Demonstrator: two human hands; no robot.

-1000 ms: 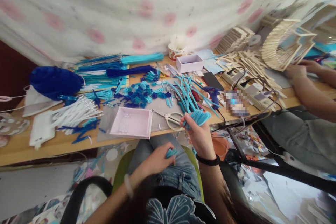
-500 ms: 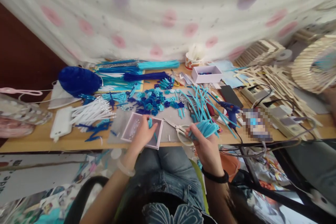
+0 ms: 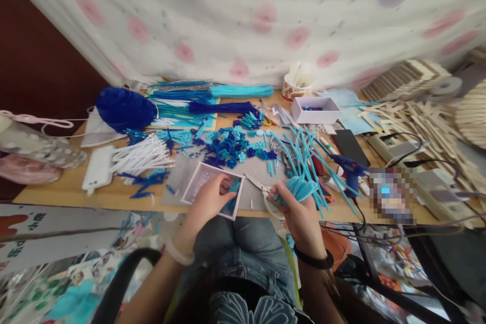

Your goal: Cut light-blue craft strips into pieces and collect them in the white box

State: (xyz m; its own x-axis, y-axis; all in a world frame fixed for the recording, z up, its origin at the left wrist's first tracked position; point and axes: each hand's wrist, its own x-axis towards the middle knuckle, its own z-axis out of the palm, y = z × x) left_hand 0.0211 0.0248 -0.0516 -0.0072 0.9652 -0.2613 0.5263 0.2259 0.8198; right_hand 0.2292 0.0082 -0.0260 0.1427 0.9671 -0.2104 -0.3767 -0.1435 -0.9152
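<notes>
My left hand (image 3: 210, 195) reaches into a small pale lilac box (image 3: 189, 193), thumb and fingers apart. Under its fingertips lie short turquoise pipe cleaner pieces (image 3: 232, 197) at the box's right end; small clear beads show at its left. My right hand (image 3: 299, 212) is closed round a bunch of bent turquoise pipe cleaners (image 3: 298, 190). Scissors (image 3: 261, 188) with pale handles sit beside that hand, blades towards the box; whether its fingers touch the handles I cannot tell. Beyond the box is a heap of blue and turquoise pipe cleaner flowers (image 3: 226, 146).
Long turquoise pipe cleaners (image 3: 299, 152) fan out near a blue glue gun (image 3: 351, 169). A second lilac box (image 3: 317, 111) stands behind. White stems (image 3: 138, 156) and a white power bank (image 3: 98, 168) lie left. Power strips (image 3: 395, 149), cables and wooden sticks (image 3: 425, 116) crowd the right.
My left hand has loosened its pinch, and the turquoise pieces it held now lie in the box. My right hand still grips its bunch. The view has shifted slightly.
</notes>
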